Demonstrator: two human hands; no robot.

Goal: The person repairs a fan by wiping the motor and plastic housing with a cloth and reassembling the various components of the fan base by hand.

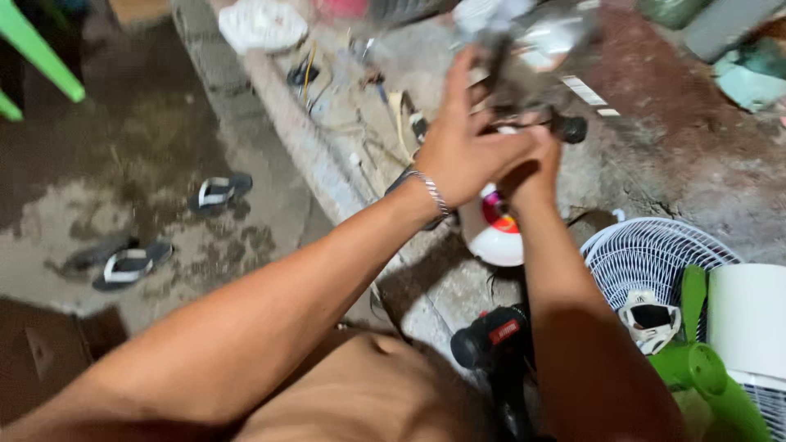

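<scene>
Left hand: the left hand (463, 151) was raised around 12 o'clock of the view, fingers curled onto a blurry grey metal part (532, 57), so it was closed on it. A silver bracelet (431, 195) was worn on that wrist.
Right hand: the right hand (532, 160) was tucked just behind the left at about 1 o'clock, wrapped round the lower end of the same part, near a black knob (572, 129).
Metal part: held up between both hands, too smeared by motion for its kind to be told tbh.
Below the hands: a white round cap with a red centre (494, 229) was seen at roughly 6 o'clock of the hands.
Lower right: a white fan grille (647, 250) and a green fan piece (708, 376) were lying around 4 o'clock.
Bottom: a black power drill (491, 340) was parked by the knees.
Left side: two flip-flops (131, 263) were left on the wet concrete floor (155, 147) at 9 o'clock.
</scene>
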